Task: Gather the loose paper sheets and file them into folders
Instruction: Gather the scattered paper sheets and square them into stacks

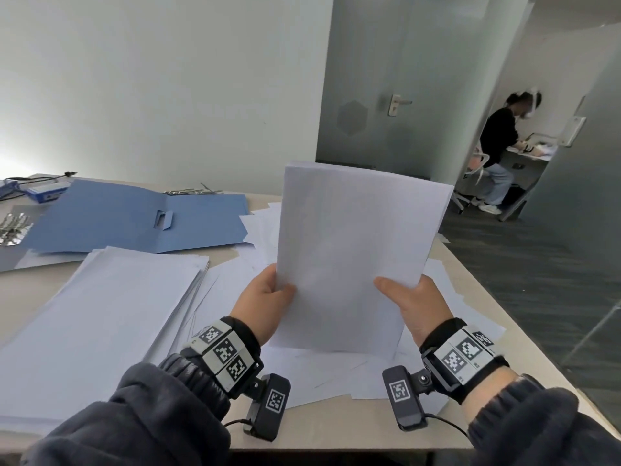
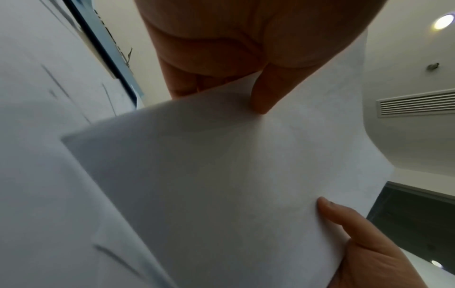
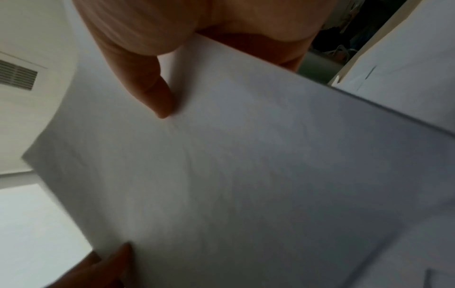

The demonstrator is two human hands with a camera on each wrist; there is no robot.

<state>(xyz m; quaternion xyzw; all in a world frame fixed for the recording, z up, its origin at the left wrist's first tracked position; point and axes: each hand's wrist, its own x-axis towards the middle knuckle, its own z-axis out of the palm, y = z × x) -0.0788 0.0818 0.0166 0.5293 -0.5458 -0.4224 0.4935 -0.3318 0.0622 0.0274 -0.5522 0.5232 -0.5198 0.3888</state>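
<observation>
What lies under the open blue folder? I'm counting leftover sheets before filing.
White paper edges stick out from beneath the open blue folder along its near edge and right side. How many sheets lie under it cannot be seen; the folder covers them.

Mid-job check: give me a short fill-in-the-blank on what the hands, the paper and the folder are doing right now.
1. The sheaf of white sheets is gripped by ____ hands, the left hand and the right hand, one at each side edge.
2. The sheaf stands ____ with its bottom edge on the loose sheets on the table.
3. The blue folder lies ____ on the table.
4. The flat paper stack lies to the ____ of the held sheaf.

Missing words: both; upright; open; left
</observation>
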